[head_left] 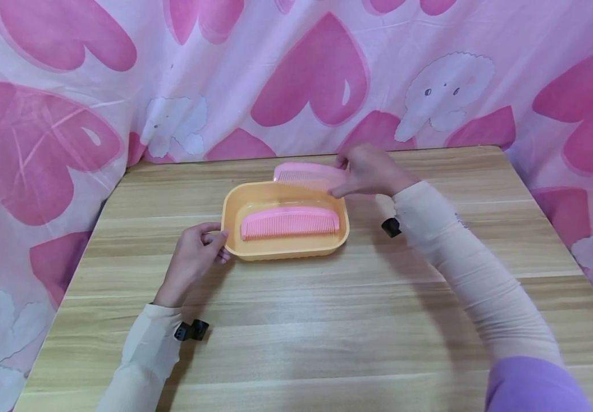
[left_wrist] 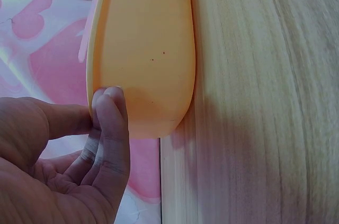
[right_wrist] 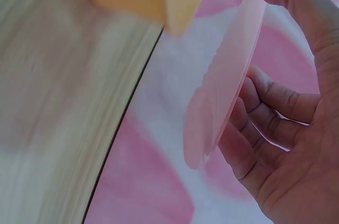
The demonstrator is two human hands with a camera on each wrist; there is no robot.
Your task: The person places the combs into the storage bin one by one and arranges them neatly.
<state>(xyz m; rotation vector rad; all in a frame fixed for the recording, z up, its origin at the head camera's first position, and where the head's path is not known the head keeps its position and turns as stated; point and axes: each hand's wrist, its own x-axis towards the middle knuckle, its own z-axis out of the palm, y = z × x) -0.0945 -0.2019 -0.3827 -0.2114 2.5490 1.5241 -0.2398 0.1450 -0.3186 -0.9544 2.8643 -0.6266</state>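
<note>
A yellow-orange plastic basin (head_left: 286, 253) stands near the back of the table. My left hand (head_left: 193, 257) pinches its left rim between thumb and fingers, as the left wrist view shows close up. Inside the basin lies a pink comb (head_left: 290, 222), teeth toward me. My right hand (head_left: 370, 170) grips the right end of a second, paler pink comb (head_left: 309, 173), held over the back rim. In the right wrist view this comb (right_wrist: 225, 75) appears edge-on, with the thumb on one edge and the fingers against the other.
The wood-grain table (head_left: 296, 332) reaches back to a pink curtain (head_left: 306, 68) printed with hearts and white animals. More curtain hangs at both sides. Each wrist carries a small black camera piece (head_left: 191, 330).
</note>
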